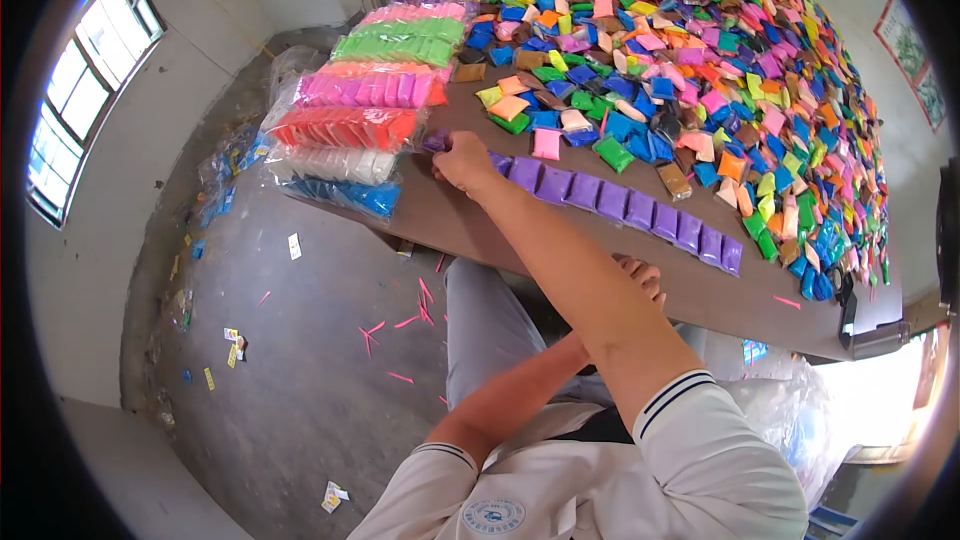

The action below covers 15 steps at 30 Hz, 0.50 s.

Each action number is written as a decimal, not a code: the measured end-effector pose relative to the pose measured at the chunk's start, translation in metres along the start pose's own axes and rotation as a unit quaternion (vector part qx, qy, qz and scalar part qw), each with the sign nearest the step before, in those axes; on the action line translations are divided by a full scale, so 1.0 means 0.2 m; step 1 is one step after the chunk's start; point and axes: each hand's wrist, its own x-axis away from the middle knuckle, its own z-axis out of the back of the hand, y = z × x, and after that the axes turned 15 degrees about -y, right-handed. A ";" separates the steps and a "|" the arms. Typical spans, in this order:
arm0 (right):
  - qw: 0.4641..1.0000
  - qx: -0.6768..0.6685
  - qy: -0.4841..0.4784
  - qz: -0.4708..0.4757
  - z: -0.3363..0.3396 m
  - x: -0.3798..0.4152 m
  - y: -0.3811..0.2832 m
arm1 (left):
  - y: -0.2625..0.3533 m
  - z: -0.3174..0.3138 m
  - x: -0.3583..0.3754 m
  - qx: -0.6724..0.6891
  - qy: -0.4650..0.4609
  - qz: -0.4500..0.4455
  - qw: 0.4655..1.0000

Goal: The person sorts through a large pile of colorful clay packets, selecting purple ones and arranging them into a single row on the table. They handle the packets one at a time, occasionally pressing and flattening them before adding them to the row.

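Note:
My right hand reaches across to the left end of a row of small purple packets. Its fingers are closed on a purple packet at that end, which they partly cover. The other purple packets lie side by side along the front of the brown table. Below the right forearm, my left hand is at the table's near edge, its visible fingers slightly apart with nothing seen in them. The forearm hides the rest of it.
A large heap of mixed-colour packets covers the far and right table. Bagged rows of red packets, green packets and blue packets stand at the left. Pink strips litter the floor. A black-and-grey tool sits at the right corner.

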 end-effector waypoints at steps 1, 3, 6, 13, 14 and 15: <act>0.997 -0.040 -0.038 -0.046 -0.02 0.01 -0.03 | -0.01 0.00 0.01 -0.011 -0.012 -0.002 1.000; 0.999 0.021 0.007 0.037 -0.04 -0.05 0.07 | -0.03 -0.01 0.02 -0.035 -0.039 -0.007 0.999; 0.983 0.117 0.042 0.132 0.09 0.04 0.06 | -0.14 -0.25 0.09 0.099 0.047 -0.024 0.994; 0.992 0.035 -0.083 0.087 0.35 0.07 0.14 | -0.05 -0.14 0.10 0.255 -0.004 -0.001 0.967; 0.989 0.087 -0.061 0.103 0.36 0.06 0.17 | -0.06 -0.14 0.10 0.201 -0.001 -0.017 0.979; 0.982 0.138 -0.039 0.119 0.35 0.09 0.15 | -0.07 -0.15 0.11 0.146 0.002 -0.033 0.989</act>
